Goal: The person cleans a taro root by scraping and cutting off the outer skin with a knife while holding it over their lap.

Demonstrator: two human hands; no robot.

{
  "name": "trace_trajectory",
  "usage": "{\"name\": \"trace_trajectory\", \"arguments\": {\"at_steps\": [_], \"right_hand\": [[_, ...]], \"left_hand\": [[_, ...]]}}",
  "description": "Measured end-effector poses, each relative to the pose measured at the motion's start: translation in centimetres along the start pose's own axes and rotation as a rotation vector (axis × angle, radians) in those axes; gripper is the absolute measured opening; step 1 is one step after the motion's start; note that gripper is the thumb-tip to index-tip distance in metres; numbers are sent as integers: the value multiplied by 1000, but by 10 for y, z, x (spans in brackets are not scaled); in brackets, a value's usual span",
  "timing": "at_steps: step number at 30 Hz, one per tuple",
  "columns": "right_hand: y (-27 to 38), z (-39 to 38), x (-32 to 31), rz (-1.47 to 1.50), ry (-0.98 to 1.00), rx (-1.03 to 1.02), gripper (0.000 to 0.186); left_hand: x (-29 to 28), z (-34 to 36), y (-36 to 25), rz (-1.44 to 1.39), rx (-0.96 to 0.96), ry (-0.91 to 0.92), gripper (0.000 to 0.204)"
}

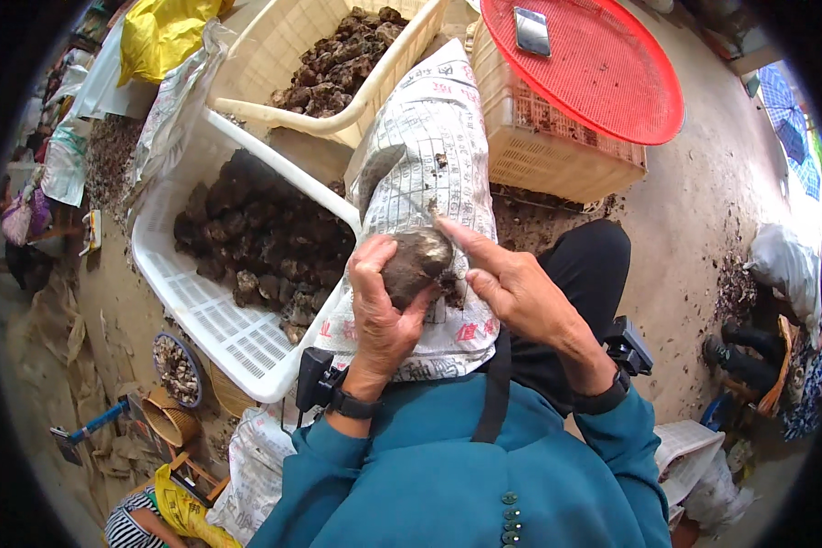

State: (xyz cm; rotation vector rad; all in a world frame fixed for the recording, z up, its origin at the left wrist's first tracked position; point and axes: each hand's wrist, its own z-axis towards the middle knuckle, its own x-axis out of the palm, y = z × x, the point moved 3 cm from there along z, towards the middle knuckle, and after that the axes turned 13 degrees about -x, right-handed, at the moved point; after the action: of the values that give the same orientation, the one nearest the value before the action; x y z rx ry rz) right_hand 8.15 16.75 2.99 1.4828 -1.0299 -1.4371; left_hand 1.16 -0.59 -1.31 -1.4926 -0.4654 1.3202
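My left hand is wrapped round a fist-sized brown lump, rough and earthy with a pale patch at its upper right. Whether it is a mushroom or a tuber I cannot tell. Against its right side is my right hand, index finger stretched toward the pale patch and the other fingers curled. Whatever those curled fingers hold is hidden. Dark crumbs cling beside the lump. Both hands work above a white printed woven sack spread over my lap. To the left, a white plastic basket holds many similar dark lumps.
A cream crate of brown lumps stands ahead. Right of it, a red mesh tray carrying a phone tops another crate. A bowl and wicker basket sit lower left. Another person's striped sleeve shows there.
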Motion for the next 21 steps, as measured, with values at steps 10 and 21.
{"name": "trace_trajectory", "arguments": {"at_steps": [10,21], "right_hand": [[-10,-41,-17,434,-175,210,65],[-2,-65,6,921,-12,225,69]], "left_hand": [[-7,9,-14,67,-67,34,68],[-25,42,-16,-25,-413,356,71]]}}
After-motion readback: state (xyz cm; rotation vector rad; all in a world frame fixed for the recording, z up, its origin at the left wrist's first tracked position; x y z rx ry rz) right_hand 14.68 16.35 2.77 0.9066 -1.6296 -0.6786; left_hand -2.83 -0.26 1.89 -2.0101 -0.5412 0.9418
